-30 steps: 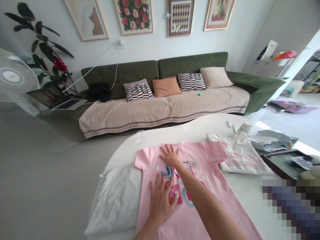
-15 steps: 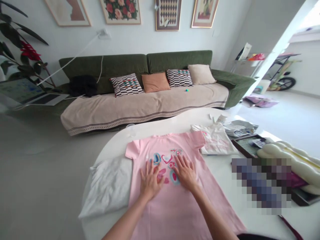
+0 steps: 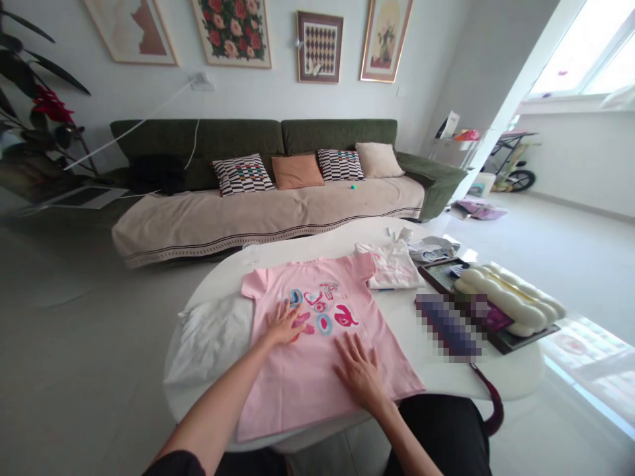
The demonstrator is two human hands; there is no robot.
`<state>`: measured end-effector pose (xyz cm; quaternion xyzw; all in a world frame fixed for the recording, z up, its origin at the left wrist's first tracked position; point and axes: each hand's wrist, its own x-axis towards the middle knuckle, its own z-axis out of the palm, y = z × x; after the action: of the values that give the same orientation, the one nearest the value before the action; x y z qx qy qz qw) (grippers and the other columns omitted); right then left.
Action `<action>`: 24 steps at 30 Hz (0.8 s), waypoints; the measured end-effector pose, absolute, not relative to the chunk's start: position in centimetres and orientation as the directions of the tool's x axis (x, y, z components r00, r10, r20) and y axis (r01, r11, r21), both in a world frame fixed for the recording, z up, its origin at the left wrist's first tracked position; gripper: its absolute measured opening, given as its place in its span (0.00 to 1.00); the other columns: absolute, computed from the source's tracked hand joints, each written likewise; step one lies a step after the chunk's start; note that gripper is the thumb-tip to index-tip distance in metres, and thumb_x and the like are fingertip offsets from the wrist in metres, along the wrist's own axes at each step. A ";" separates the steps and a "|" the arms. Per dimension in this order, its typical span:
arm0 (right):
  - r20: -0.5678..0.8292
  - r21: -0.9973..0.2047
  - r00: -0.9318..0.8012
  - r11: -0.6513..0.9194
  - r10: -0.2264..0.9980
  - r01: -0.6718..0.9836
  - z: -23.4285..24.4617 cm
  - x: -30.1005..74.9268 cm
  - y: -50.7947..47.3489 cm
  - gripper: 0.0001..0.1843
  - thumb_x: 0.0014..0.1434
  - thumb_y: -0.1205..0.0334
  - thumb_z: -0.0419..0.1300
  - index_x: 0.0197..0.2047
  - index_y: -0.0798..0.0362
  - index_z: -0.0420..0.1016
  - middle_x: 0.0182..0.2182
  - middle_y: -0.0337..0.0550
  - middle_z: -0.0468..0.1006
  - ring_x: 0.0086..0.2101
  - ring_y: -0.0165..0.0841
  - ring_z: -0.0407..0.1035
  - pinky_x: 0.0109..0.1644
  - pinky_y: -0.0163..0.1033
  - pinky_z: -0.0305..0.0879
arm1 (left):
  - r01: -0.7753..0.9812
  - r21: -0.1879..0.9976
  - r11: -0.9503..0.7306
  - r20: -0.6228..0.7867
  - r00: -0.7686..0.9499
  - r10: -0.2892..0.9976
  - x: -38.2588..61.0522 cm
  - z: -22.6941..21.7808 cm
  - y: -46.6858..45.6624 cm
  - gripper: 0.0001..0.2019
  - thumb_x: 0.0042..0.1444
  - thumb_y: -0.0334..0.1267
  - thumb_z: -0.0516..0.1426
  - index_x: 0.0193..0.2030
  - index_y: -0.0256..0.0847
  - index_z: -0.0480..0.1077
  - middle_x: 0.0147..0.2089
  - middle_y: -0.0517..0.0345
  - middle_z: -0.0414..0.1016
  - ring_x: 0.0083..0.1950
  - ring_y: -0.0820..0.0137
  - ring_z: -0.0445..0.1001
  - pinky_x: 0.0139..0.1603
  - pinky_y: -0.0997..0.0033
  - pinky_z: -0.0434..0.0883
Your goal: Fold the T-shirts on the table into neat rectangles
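A pink T-shirt (image 3: 307, 377) with a colourful print lies spread out, front side up, on the white oval table (image 3: 208, 281). Its neckline points toward the sofa and its hem is near me. My left hand (image 3: 285, 322) rests flat on the shirt, fingers spread, over the left part of the print. Lower on the right side, below the print, my right hand (image 3: 358, 370) lies flat with its fingers apart. Neither hand holds anything. A crumpled white cloth (image 3: 211, 340) sits left of the shirt, and a folded white printed garment (image 3: 394, 264) touches its right sleeve.
Right of the shirt are a dark tray (image 3: 510, 340) carrying a cream puffy item (image 3: 508, 297), a blurred-out purple object (image 3: 449, 327) with a strap, and a silvery package (image 3: 434, 250). Behind the table stands a green sofa (image 3: 238, 139) with cushions.
My right hand has slid down off the print toward the hem, uncovering a red motif. My left hand stays on the print's left side. The view has tilted up and shifted right.
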<state>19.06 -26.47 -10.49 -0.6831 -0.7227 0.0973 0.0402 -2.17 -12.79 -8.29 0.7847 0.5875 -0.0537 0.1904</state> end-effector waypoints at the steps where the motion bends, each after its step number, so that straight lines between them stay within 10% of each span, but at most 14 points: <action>1: -0.081 -0.175 -0.008 -0.007 0.997 0.985 -11.0 20.2 -27.5 0.30 0.60 0.44 0.37 0.64 0.42 0.39 0.63 0.38 0.43 0.62 0.39 0.34 0.59 0.59 0.37 | 0.939 0.236 -0.251 -0.306 0.317 0.897 -2.5 -8.2 -12.7 0.32 0.53 0.58 0.44 0.64 0.55 0.41 0.68 0.58 0.28 0.67 0.56 0.28 0.57 0.38 0.40; 9: -0.007 0.049 0.267 -0.266 0.964 0.963 -13.0 28.0 -30.3 0.31 0.61 0.46 0.34 0.65 0.48 0.36 0.64 0.36 0.39 0.62 0.38 0.31 0.57 0.57 0.45 | 0.940 0.206 -0.272 -0.190 0.312 0.931 -1.5 -7.4 -15.1 0.30 0.57 0.52 0.44 0.64 0.49 0.44 0.68 0.52 0.31 0.67 0.55 0.29 0.58 0.40 0.39; 15: 0.018 0.071 0.264 -0.265 0.964 0.962 -13.3 27.3 -30.2 0.32 0.60 0.46 0.33 0.65 0.49 0.38 0.64 0.36 0.39 0.62 0.39 0.30 0.57 0.58 0.44 | 0.784 0.208 -0.584 -0.012 0.599 0.800 -1.1 -8.3 -24.9 0.29 0.58 0.48 0.45 0.65 0.52 0.39 0.68 0.58 0.37 0.67 0.61 0.36 0.62 0.48 0.40; 24: 0.029 0.028 0.243 -0.243 0.970 0.970 -13.5 27.9 -30.4 0.33 0.59 0.47 0.34 0.64 0.51 0.41 0.64 0.38 0.40 0.62 0.39 0.29 0.57 0.60 0.44 | 0.946 0.150 -0.286 -0.076 0.299 0.951 -10.6 -9.4 -31.2 0.26 0.59 0.45 0.44 0.64 0.54 0.43 0.67 0.60 0.40 0.66 0.63 0.42 0.61 0.52 0.49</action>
<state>27.87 -30.37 -13.51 -0.7882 -0.6150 -0.0198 -0.0022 -10.64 -31.20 -9.42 0.8017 0.5918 0.0141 0.0832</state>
